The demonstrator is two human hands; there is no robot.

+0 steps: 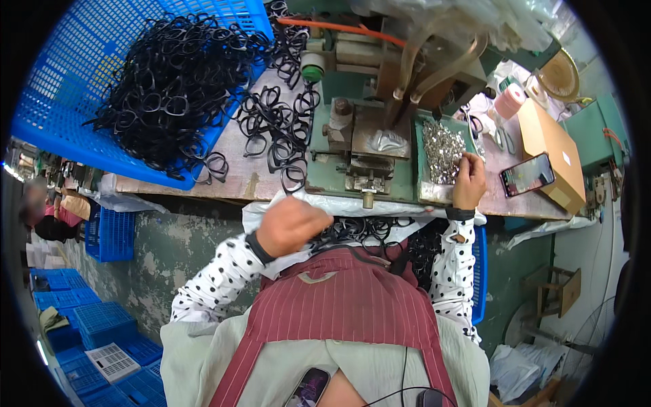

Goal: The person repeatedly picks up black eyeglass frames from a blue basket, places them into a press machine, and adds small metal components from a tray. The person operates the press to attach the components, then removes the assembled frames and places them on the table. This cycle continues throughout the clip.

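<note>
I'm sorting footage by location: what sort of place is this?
Probably an eyewear workshop: a blue perforated plastic basket heaped with black eyeglass frames, a green-and-grey metal bench machine, and a pile of small, shiny, silvery pieces suggest it.

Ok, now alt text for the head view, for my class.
A person's right hand is at a tray of small shiny pieces beside a machine; the left hand is blurred. A blue basket holds heaped dark glasses frames.
</note>
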